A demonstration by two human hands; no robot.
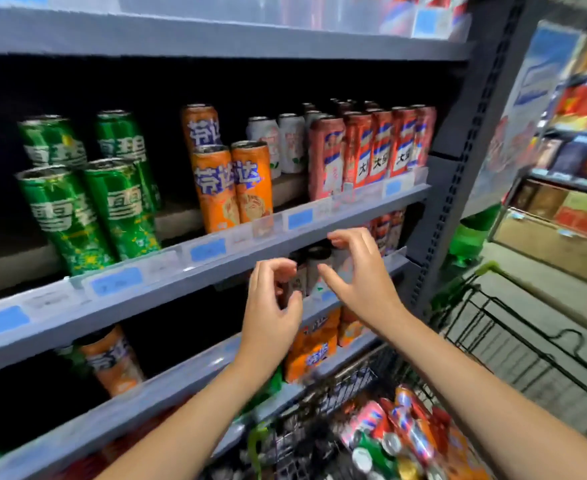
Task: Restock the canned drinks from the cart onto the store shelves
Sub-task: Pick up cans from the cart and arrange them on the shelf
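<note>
four green cans (88,188) stand on the upper stocked shelf (250,233), two in front and two behind. three orange cans (229,181) stand beside them, two in front and one behind. two white cans (278,140) sit farther back. five red cans (371,147) show along the front at the right, with more behind them that cannot be counted. two hands (319,282) reach toward the shelf below. one cart (389,427) holds a blurred heap of cans, number unclear.
</note>
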